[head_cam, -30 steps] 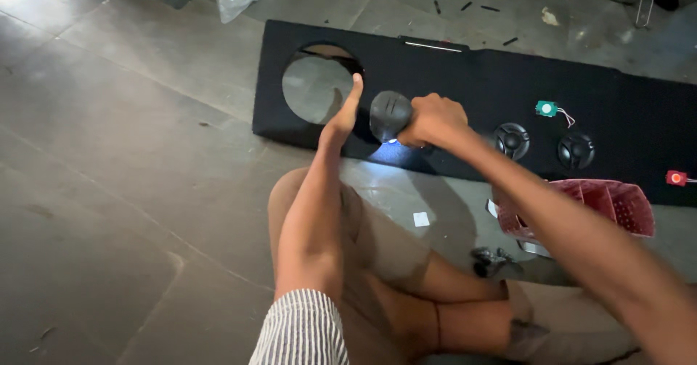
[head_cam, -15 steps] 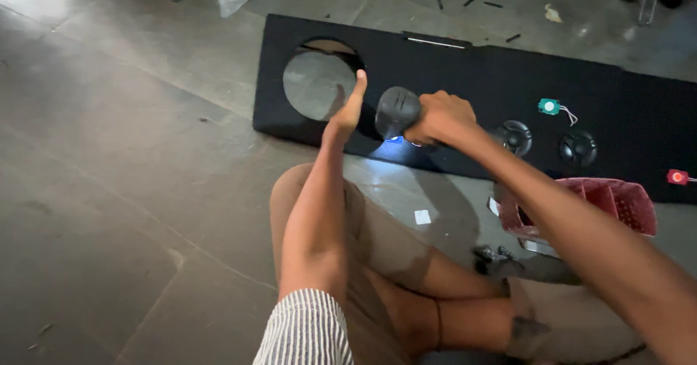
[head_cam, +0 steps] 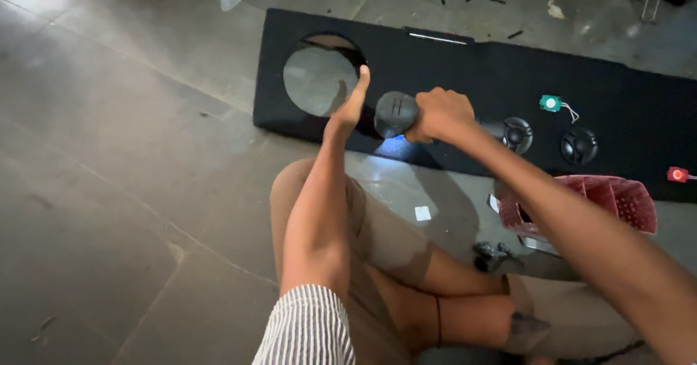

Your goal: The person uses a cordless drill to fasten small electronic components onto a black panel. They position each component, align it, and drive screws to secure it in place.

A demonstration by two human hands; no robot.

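Here, head view: the right hand (head_cam: 444,115) is closed around a dark cordless power tool (head_cam: 396,114), whose nose points down at the near edge of a long black panel (head_cam: 465,67) lying on the tiled floor (head_cam: 123,154); a bluish work light glows beneath the tool. The left hand (head_cam: 350,109) rests edge-on upon the panel just beside the tool, fingers (head_cam: 361,82) extended and holding nothing, next to the large round cutout (head_cam: 319,80).

Risks (judged from this frame alone): the left hand lies very close to the tool's nose, so a slip off the panel edge could bring the tool against it; the person's bent knee (head_cam: 305,191) sits directly below the same edge; a tilted tool could mar the black covering.

Edges and room: open floor lies to the left. To the right stand two small round speakers (head_cam: 517,133), a green part (head_cam: 550,103) and a red part (head_cam: 678,174) on the panel, with a red basket (head_cam: 617,198) on the floor just by the right forearm, limiting elbow travel there.
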